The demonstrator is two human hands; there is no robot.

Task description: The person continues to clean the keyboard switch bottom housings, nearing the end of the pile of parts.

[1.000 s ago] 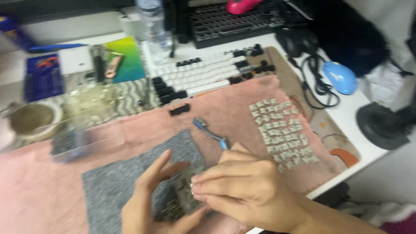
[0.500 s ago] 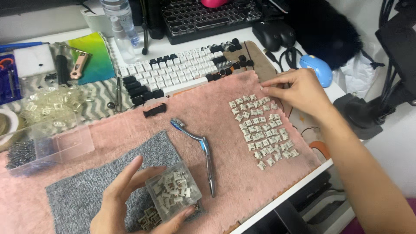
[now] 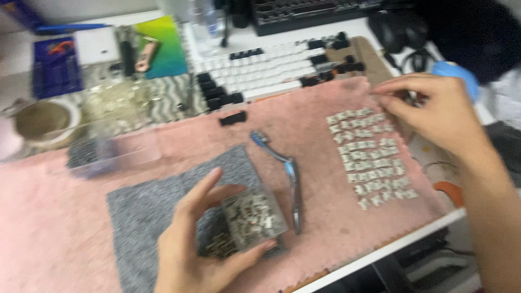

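The left hand (image 3: 190, 255) has its grip clamped on one clear box (image 3: 252, 217) of small switches, over the grey mat (image 3: 146, 217). Right of the box lies one metal puller tool (image 3: 290, 179). Farther right, the right hand (image 3: 434, 111), fingers pinched together, hovers above switch rows (image 3: 372, 157), too blurred to count.

Left hand (image 3: 195, 249) cupped, right hand (image 3: 434, 111) outstretched

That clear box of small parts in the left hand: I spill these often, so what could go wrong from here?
The left hand holds the clear box tilted and apparently open, so parts could spill onto the grey mat. The right hand, at the top of the laid-out rows of small parts, could brush them out of line.
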